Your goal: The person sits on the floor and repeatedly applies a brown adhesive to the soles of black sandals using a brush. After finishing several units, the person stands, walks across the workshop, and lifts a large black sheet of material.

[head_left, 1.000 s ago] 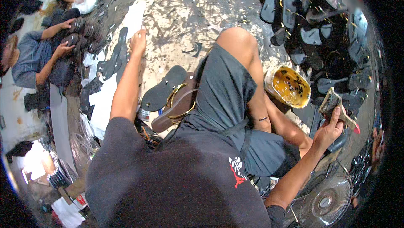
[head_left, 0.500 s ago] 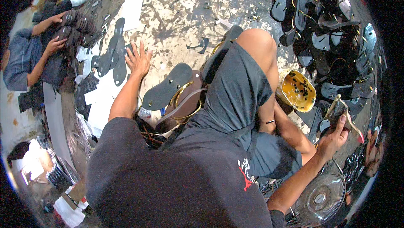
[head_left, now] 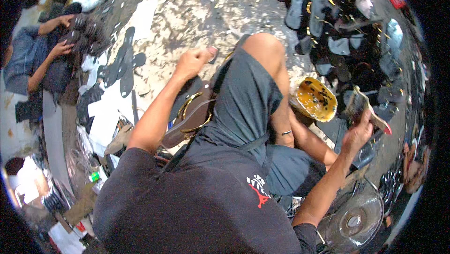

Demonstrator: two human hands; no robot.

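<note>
- At the left edge of the frame, a co-worker (head_left: 22, 64) has both hands at a heap of dark footwear (head_left: 89, 31).
- Left of centre, white sheets (head_left: 108, 120) lie below a group of dark soles (head_left: 124, 59).
- At centre, a brown sole (head_left: 200, 115) with gold straps lies beside the knee, partly behind the left forearm.
- Above it, the left hand (head_left: 190, 62) has its fingers curled in, a small dark piece (head_left: 213, 55) at their tips; motion blurs this, so I cannot tell whether it is gripped.
- Right of centre, a yellow-lined container (head_left: 315, 98) with dark specks stands near the shin.
- Upper right, sandals (head_left: 338, 46) lie piled together.
- Lower right, a round fan (head_left: 354, 221) sits near the right forearm.
- Right of the container, the right hand (head_left: 358, 134) grips a red-tipped brush (head_left: 357, 105).
</note>
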